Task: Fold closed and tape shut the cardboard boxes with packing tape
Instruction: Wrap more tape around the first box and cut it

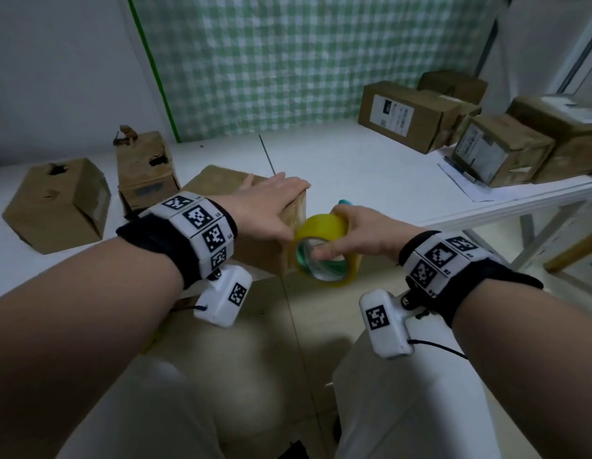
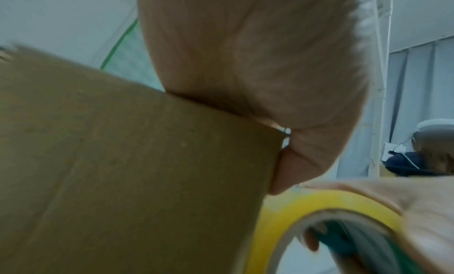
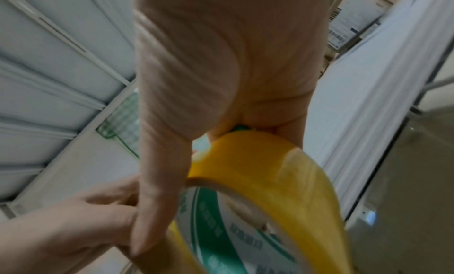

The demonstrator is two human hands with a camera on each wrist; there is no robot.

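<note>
A brown cardboard box (image 1: 218, 180) stands at the white table's front edge, its top closed. My left hand (image 1: 274, 197) lies flat on that top, fingers straight, while the thumb presses clear tape against the box's right side (image 2: 147, 161). My right hand (image 1: 357, 226) grips a yellow roll of packing tape (image 1: 321, 226) just right of the box, below its top edge, thumb through the core and fingers over the outside. In the right wrist view the roll (image 3: 270, 171) shows a green-printed core. A teal object (image 1: 346, 202) pokes out behind my right hand.
Two torn cardboard boxes (image 1: 56, 203) (image 1: 144, 170) stand to the left on the table (image 1: 337, 160). Several labelled boxes (image 1: 404, 114) (image 1: 500, 150) sit at the back right, with a paper sheet (image 1: 470, 185) beside them. Below the table edge are tiled floor and my legs.
</note>
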